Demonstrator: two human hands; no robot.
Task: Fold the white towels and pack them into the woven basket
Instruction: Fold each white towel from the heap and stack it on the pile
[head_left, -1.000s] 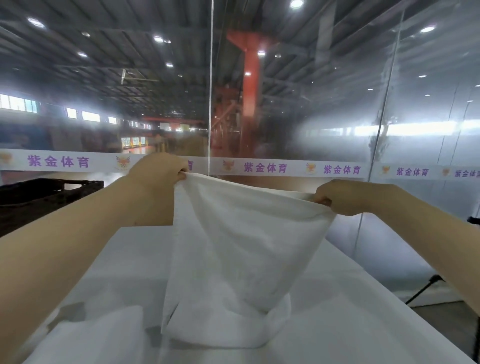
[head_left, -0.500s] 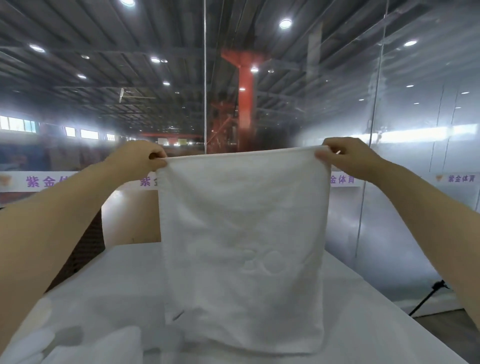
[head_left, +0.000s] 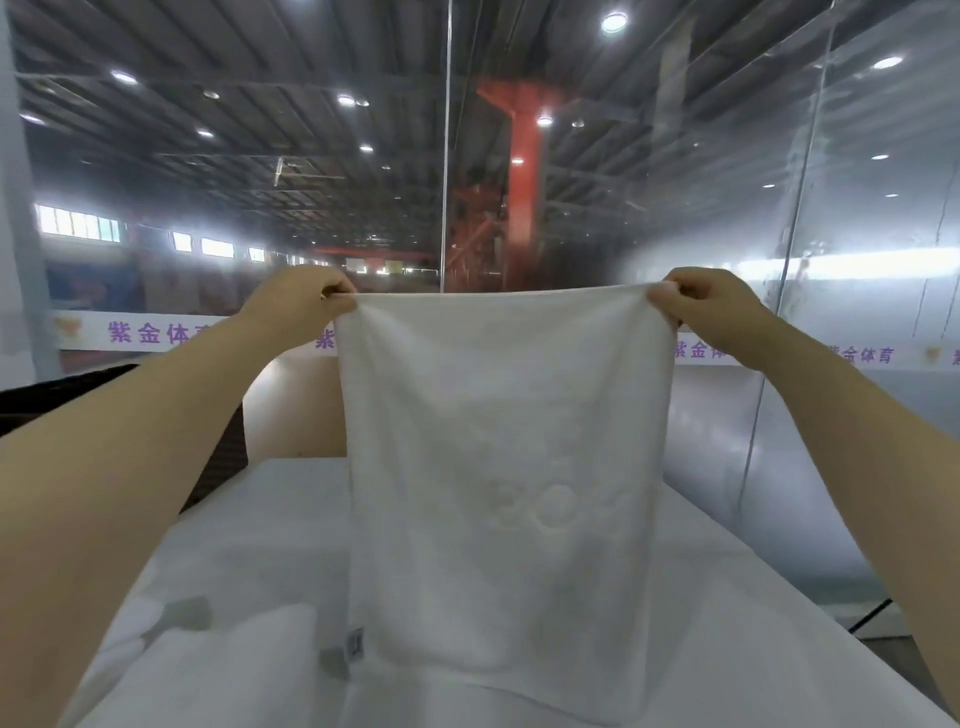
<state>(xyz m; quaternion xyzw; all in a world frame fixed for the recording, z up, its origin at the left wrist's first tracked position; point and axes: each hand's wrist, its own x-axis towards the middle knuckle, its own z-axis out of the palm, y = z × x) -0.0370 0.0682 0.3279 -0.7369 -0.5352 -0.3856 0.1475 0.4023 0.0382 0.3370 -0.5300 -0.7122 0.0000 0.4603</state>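
The left hand (head_left: 304, 299) pinches one top corner of the white towel (head_left: 504, 467), fingers squeezed tight on the cloth. The right hand (head_left: 709, 304) pinches the other top corner the same way. The two hands are far apart, so the top edge is pulled straight between them. The towel hangs flat like a sheet above the white table (head_left: 753, 649), and its bottom edge rests on the table. A small tag (head_left: 355, 644) sits near the towel's lower left corner. More white cloth (head_left: 223, 670) lies bunched on the table, left of the towel. Behind the towel stands a clear wall (head_left: 779, 208) with a purple-lettered strip (head_left: 150, 332).
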